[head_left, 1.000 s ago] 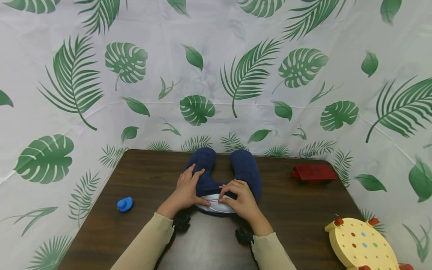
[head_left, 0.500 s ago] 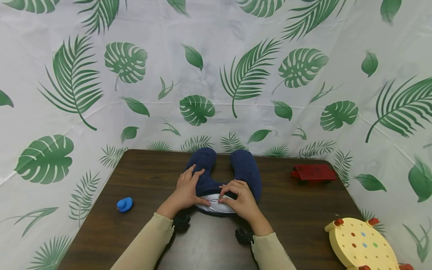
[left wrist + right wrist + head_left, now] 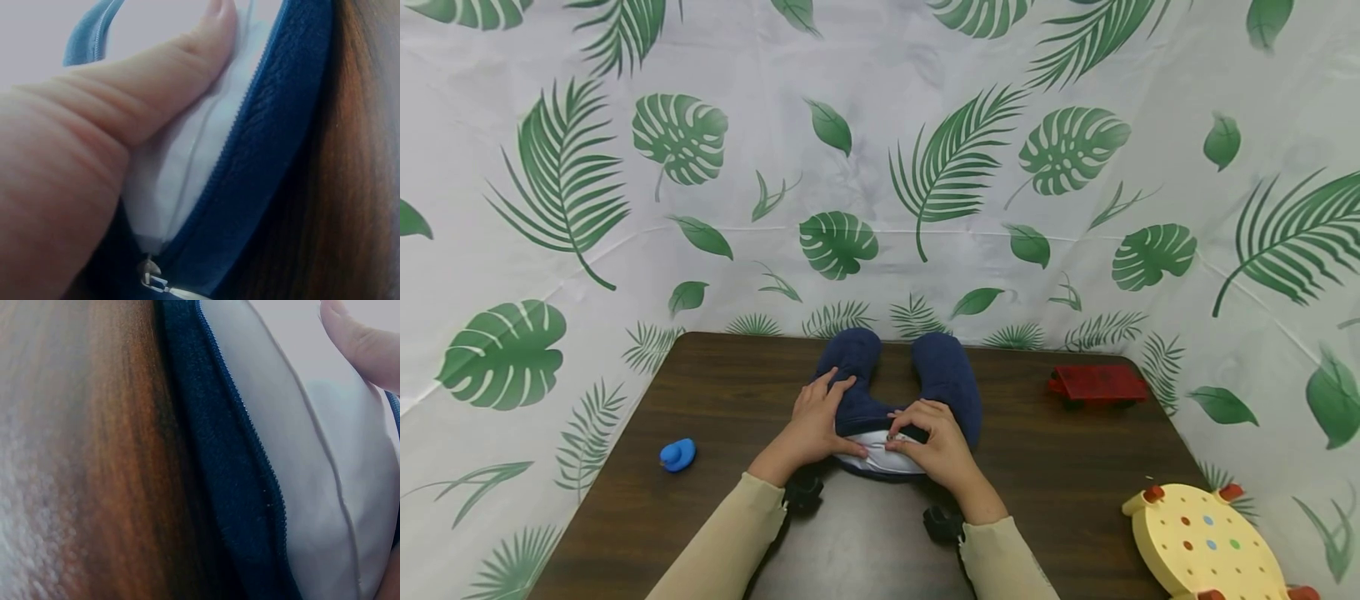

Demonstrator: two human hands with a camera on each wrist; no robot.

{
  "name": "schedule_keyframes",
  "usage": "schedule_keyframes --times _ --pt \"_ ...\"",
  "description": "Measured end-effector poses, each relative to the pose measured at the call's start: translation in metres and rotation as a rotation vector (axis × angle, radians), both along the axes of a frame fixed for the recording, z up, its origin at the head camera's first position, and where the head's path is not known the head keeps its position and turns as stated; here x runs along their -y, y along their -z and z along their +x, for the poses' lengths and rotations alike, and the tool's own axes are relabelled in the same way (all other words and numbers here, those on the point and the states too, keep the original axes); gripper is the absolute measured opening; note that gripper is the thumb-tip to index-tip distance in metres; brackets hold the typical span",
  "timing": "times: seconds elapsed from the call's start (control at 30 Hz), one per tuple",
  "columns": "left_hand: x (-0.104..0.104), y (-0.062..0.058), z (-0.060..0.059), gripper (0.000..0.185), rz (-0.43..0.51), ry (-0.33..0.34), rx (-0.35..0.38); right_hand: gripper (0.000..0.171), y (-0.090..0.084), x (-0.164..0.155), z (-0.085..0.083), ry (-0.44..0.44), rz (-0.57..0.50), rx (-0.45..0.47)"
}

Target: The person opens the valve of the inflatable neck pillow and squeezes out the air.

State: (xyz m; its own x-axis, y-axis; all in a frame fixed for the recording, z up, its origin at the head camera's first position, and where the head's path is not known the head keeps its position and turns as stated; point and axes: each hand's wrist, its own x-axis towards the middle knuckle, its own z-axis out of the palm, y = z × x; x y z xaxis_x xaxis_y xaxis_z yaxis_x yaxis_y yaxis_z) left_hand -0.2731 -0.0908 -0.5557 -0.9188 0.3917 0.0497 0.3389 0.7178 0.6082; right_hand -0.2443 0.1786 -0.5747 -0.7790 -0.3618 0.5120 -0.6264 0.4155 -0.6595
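**Nothing moved: both hands still at pillow's open seam**

Unchanged from a second ago, apart from a faint camera drift. No brand, label or readable writing anywhere.

Sits at counter centre, toward far edge: navy neck pillow, U-shaped, arms pointing away. Near edge of cover unzipped, white inner cushion bulging out between zipper teeth. Left hand lies over left arm of pillow, fingers mostly straight, thumb pressing white cushion. Right hand curled at seam, fingertips pinched at a small metal piece, probably the zip pull; too small in head view to be sure. Silver zip pull seen at end of opening in left wrist view, partly cut off by frame.

Wrist views very close, blurred; only a fingertip of right hand visible there. Forearms hide near counter strip.

Around: blue rubber duck near left, red toy block far right, yellow pegboard toy near right, cut off by frame edge. Leaf-print backdrop behind.
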Motion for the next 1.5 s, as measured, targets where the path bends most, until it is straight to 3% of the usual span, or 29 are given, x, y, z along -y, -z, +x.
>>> schedule_keyframes --times 1.5 --pt "-0.0007 -0.0019 0.0023 0.119 -0.008 0.009 0.010 0.021 -0.0012 -0.0014 0.0012 -0.023 -0.019 -0.001"
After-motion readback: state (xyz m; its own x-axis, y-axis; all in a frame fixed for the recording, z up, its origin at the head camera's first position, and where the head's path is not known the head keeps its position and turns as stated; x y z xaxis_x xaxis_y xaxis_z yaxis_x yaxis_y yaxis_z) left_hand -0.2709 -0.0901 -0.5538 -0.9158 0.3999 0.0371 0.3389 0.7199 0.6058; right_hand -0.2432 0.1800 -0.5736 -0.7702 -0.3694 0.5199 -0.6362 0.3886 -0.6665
